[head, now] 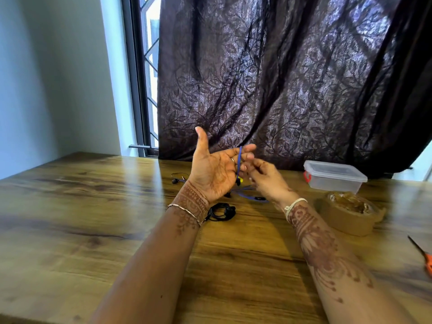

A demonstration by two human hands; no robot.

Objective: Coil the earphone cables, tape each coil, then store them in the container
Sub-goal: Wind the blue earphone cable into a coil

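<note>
My left hand (215,169) is raised palm up above the table, thumb pointing up, fingers stretched to the right. A blue earphone cable (239,160) runs across those fingers, with a yellow-tipped earbud hanging below them. My right hand (264,181) pinches the same cable just right of the left fingers. The rest of the blue cable (251,197) trails onto the table under the hands. A coiled black earphone (221,212) lies by my left wrist. Another dark earphone (178,177) lies farther back. The clear lidded container (334,175) stands at the back right.
A roll of brown packing tape (350,212) sits in front of the container. Orange-handled scissors (423,256) poke in at the right edge. The wooden table (81,218) runs back to a dark curtain (280,78) and a window.
</note>
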